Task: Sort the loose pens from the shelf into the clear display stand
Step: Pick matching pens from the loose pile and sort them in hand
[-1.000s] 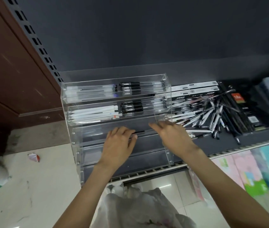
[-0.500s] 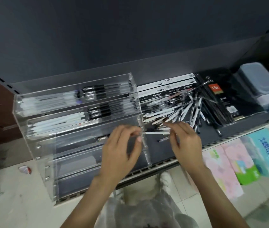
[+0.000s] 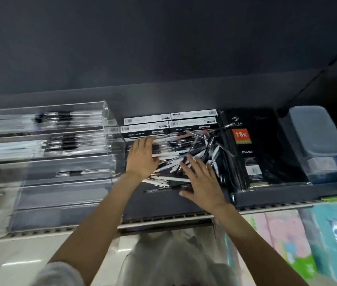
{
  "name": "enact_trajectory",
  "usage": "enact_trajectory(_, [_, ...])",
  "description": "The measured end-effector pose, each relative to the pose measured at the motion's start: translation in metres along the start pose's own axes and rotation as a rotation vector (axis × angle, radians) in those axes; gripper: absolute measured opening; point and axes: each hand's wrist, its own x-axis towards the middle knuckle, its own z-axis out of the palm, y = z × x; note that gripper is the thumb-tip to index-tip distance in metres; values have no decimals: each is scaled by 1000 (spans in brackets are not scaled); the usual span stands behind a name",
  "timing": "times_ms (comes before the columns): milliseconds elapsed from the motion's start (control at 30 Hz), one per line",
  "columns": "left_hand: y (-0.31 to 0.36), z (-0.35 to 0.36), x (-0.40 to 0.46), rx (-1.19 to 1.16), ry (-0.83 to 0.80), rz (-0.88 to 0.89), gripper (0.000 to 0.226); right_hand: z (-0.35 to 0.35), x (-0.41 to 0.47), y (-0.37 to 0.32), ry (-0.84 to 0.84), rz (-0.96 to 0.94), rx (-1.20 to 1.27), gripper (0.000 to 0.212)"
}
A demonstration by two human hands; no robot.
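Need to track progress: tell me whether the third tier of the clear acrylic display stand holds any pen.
Yes, one black pen lies alone in the clear acrylic display stand's third tier.

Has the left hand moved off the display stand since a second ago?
Yes. The left hand has gone right, out of the clear display stand and onto the loose pens beside it, fingers spread flat.

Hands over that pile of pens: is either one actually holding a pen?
Nothing is plainly held. Left hand and right hand lie spread, fingers straight, on the loose pens.
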Motion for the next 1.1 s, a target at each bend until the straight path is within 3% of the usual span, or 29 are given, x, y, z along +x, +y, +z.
enact_trajectory(100, [1,5,0,105,-106,-33,71,-1,0,8,-18,-62,-15,85])
enact_trajectory(300, [15,20,0,109,-16,30,58,8,0,25,63,-53,-19,72])
enact_trajectory(533, [37,23,29,238,-133,119,60,9,1,27,81,-60,-14,67])
enact_trajectory(700, [29,17,41,127,-147,145,38,7,4,28,92,-76,17,64])
enact_trajectory(967, [25,21,49,178,-220,216,45,5,9,28,124,-75,40,60])
enact_trajectory(1100, [24,10,50,78,-232,225,45,1,11,29,202,-42,94,55])
